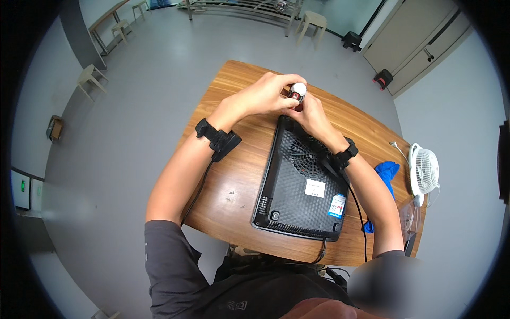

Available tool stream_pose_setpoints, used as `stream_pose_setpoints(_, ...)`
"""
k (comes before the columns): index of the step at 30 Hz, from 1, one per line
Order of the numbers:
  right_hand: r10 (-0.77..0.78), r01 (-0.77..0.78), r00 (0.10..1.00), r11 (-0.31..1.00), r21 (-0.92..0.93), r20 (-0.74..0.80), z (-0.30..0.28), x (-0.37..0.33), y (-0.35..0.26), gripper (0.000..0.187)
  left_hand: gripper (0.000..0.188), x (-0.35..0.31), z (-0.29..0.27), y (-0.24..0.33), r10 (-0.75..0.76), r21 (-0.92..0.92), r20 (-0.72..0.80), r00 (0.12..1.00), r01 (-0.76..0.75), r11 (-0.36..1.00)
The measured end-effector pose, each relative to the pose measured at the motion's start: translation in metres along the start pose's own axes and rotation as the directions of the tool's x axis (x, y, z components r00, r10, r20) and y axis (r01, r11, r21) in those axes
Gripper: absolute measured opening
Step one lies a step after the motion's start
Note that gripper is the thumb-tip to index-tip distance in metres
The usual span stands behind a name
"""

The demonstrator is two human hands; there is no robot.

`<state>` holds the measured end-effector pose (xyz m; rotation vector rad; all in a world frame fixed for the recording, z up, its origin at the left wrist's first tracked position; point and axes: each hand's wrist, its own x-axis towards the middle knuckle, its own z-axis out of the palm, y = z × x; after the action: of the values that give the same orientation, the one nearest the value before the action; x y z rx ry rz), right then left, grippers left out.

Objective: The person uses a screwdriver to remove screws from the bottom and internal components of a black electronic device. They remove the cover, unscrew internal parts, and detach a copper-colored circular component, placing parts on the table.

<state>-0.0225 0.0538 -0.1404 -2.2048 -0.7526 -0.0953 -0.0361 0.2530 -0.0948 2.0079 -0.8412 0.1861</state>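
Observation:
A small bottle-like thing [298, 91] with a rounded white top and a dark, reddish body is held upright past the far end of a black appliance. My left hand [272, 94] curls around it from the left, thumb and fingers closed on it. From the right, my right hand [313, 114] closes on its lower part; some of those fingers are hidden. The black appliance [297, 212], which looks like an induction cooker, lies bottom up on the wooden table. Its underside shows a round fan grille [307, 158], small feet and labels.
Right of the cooker lie a blue cloth [387, 171], a white fan [425, 170] and a clear plastic bag [409, 217]. A cord [323, 250] leaves the cooker's near edge. The wooden table [223, 186] has curved-looking edges. Stools [313, 21] stand farther off.

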Motion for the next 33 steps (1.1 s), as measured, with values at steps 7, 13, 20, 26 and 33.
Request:
stream_pose_setpoints(7,0.072,-0.087,0.99,0.988,0.126,0.118,-0.007,0.01,0.009,0.019,0.036,0.01,0.001,0.003,-0.029,0.167,-0.112,0.993,0.048,0.985)
stream_pose_setpoints(13,0.118,-0.121,0.991,0.992,0.038,0.07,-0.01,0.008,0.008,0.025,0.035,0.025,0.022,0.007,-0.04,0.332,-0.177,0.983,0.098,0.938)
stream_pose_setpoints(20,0.177,-0.176,0.983,0.984,0.014,-0.048,-0.023,0.002,-0.015,0.025,0.034,0.027,0.027,0.014,-0.088,0.403,-0.172,0.981,0.152,0.902)
stream_pose_setpoints(26,0.099,-0.113,0.988,0.986,0.122,0.118,-0.027,0.007,0.0,0.027,0.041,0.027,0.0,0.009,0.149,0.328,-0.013,0.989,-0.137,0.935)
stream_pose_setpoints(33,0.095,-0.107,0.989,0.988,0.11,0.113,-0.029,0.01,-0.009,0.028,0.034,0.033,-0.004,0.026,-0.045,0.378,-0.076,0.996,0.07,0.923)
